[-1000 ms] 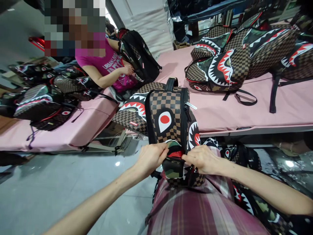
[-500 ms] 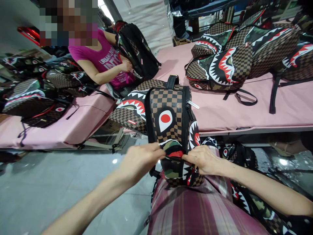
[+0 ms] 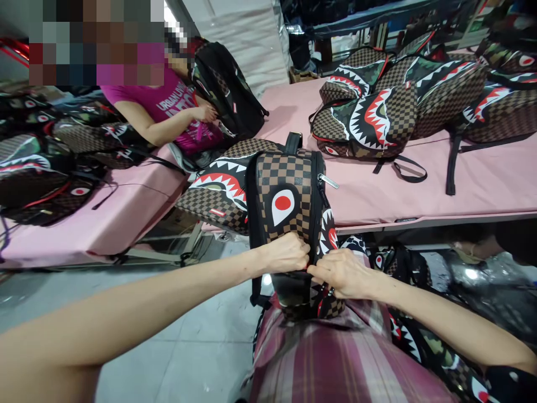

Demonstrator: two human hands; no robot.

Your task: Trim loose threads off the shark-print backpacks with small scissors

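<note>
A checkered brown-and-black backpack [image 3: 289, 176] with a red-and-white eye print stands upright on my lap, its side toward me. My left hand [image 3: 289, 253] is closed at the opening of the lower pocket [image 3: 291, 288]; what its fingers pinch is hidden behind the knuckles. Right beside it, my right hand [image 3: 346, 273] grips the pocket's edge at its right end. A trace of red lining shows between the two hands. Higher on the right side hangs a silver zipper pull [image 3: 328, 181], touched by neither hand.
Behind the backpack lies another shark-print bag [image 3: 220, 187]. Several similar backpacks [image 3: 381, 112] rest on the pink table [image 3: 364, 198], and more are piled at left [image 3: 36, 179]. A person in a magenta shirt [image 3: 176, 106] handles a black backpack [image 3: 229, 84]. Further bags [image 3: 436, 350] lie low at right.
My left hand has moved right along the pocket opening to meet my right hand, and the red gap has nearly disappeared. The right hand keeps its place on the pocket.
</note>
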